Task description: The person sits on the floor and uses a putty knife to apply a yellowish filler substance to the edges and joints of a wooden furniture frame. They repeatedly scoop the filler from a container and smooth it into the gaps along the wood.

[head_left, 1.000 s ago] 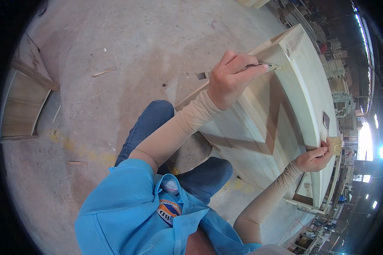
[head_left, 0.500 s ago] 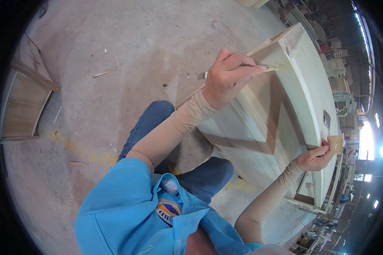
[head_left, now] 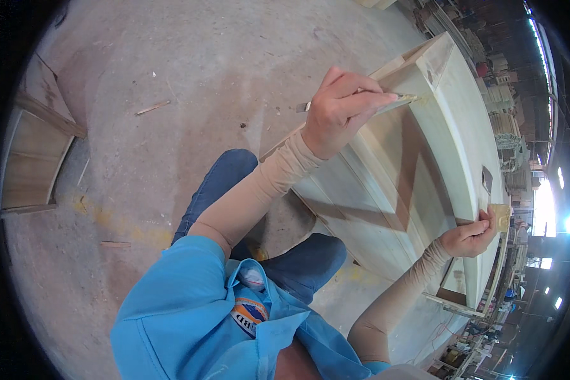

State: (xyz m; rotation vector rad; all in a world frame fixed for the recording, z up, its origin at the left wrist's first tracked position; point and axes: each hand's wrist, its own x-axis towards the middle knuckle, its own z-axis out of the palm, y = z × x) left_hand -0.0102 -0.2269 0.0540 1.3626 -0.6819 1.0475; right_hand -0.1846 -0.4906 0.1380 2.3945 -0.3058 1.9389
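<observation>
At the wooden frame (head_left: 361, 190), the left hand (head_left: 339, 114), nearer its upper end, pinches a slim tool (head_left: 406, 99) pointing rightward to the curved rail (head_left: 446, 139); below, the right hand (head_left: 467, 240) pinches a yellowish piece (head_left: 502, 217).

1. Bare hands: two, left hand (head_left: 337, 114) at one o'clock, right hand (head_left: 468, 239) between three and four.
2. Slim tool (head_left: 405, 99) in the left hand: one.
3. Small yellowish piece (head_left: 501, 218) in the right: one.
4. Panelled wooden furniture parts: two, the larger part (head_left: 424, 168) between two and three, the smaller part (head_left: 38, 158) at nine.
5. Floor wood slivers (head_left: 152, 107): three, between eight and ten.
6. Denim-clad knees (head_left: 320, 256): two, at nine and between five and six.
</observation>
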